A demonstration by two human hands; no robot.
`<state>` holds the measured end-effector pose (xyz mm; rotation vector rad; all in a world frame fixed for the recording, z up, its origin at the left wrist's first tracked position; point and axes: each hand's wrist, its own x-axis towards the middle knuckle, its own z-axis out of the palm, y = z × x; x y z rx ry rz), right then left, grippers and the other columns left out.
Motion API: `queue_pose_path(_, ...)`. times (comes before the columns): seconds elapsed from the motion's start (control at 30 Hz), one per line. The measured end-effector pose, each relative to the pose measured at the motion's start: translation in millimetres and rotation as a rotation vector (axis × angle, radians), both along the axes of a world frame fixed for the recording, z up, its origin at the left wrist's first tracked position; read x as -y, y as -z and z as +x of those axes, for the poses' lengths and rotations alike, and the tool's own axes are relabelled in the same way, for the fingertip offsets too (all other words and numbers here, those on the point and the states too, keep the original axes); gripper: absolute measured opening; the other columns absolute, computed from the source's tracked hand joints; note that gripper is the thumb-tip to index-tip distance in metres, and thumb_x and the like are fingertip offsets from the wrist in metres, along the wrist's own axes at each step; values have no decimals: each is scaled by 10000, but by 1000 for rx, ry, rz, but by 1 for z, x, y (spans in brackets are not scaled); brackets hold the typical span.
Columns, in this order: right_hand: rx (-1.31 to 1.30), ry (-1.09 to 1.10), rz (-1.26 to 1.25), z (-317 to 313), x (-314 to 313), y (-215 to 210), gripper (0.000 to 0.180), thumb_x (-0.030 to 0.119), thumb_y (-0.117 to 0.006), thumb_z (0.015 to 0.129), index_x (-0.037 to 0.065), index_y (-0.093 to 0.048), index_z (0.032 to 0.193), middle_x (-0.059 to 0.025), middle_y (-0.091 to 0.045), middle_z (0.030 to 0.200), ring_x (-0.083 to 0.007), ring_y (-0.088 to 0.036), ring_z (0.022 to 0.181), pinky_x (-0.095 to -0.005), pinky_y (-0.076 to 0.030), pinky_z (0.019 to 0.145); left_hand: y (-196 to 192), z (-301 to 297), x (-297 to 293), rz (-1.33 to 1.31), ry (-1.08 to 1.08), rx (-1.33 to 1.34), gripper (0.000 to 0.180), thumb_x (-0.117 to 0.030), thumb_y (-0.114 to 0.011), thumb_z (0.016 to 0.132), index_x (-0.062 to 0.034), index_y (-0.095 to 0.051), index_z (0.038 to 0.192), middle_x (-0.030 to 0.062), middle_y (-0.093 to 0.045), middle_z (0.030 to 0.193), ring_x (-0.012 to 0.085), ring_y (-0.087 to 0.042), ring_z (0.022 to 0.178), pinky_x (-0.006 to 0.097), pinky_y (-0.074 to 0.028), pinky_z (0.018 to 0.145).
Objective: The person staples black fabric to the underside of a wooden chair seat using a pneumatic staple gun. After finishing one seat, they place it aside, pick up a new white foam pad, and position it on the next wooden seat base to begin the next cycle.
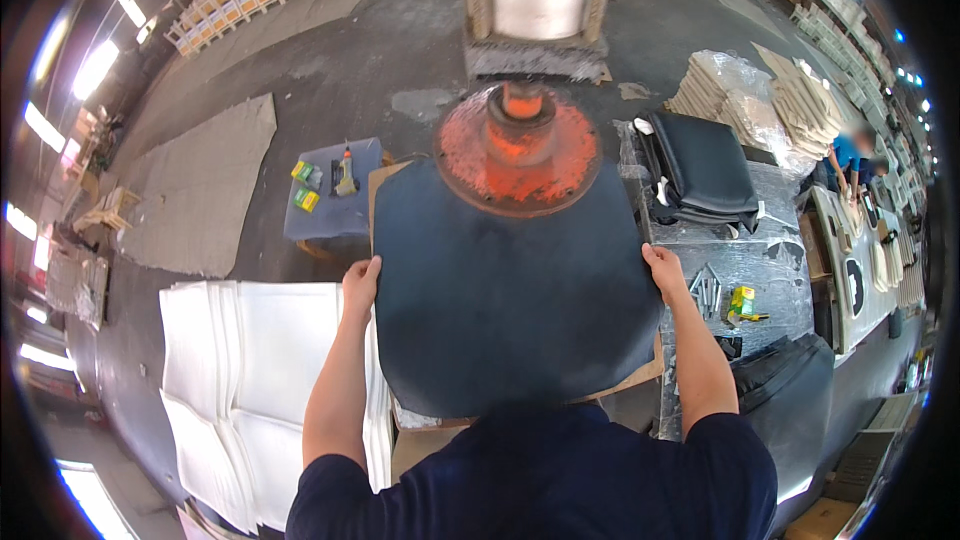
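Note:
A large black sheet, smooth like leatherette (510,310), lies spread out in front of me with rounded lower corners. My left hand (361,282) grips its left edge, thumb on top and fingers mostly hidden. At the opposite edge, my right hand (664,272) pinches the sheet in the same way. Over the far edge of the sheet stands a round, worn orange-red metal disc (520,155) with a raised hub; I cannot tell whether it touches the sheet. Brown board shows under the sheet at the lower right corner.
White padding sheets (280,340) are stacked at left. A blue-grey stool (340,210) carries a screwdriver-like tool and small boxes. On the right, a plastic-wrapped table (740,270) bears black padded seats (697,168) and metal tools. A metal column (540,0) rises ahead. Another person works far right.

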<state>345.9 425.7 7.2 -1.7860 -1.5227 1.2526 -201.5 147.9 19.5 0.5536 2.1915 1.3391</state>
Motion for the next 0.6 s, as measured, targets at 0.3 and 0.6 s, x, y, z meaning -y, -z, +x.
queue_pose_path(0.3,1,70,151,-8,6,12,280,271,-833,1008,-4,-781,1017,-42,-737,865,-141,-649,802,-357,-531,762,14,-11,-41,51,-106,-30,266,-208,-856,991,-38,-677,892,1,-611,797,124,-544,757,336,-499,721)
queue_pose_path(0.6,-29,-35,-11,44,48,-19,531,453,-804,1027,73,-754,1395,-34,-751,1034,-144,-675,887,-349,-554,790,18,13,48,-18,62,122,486,-476,-800,1042,-29,-714,1213,30,-734,1033,156,-671,961,362,-551,857)
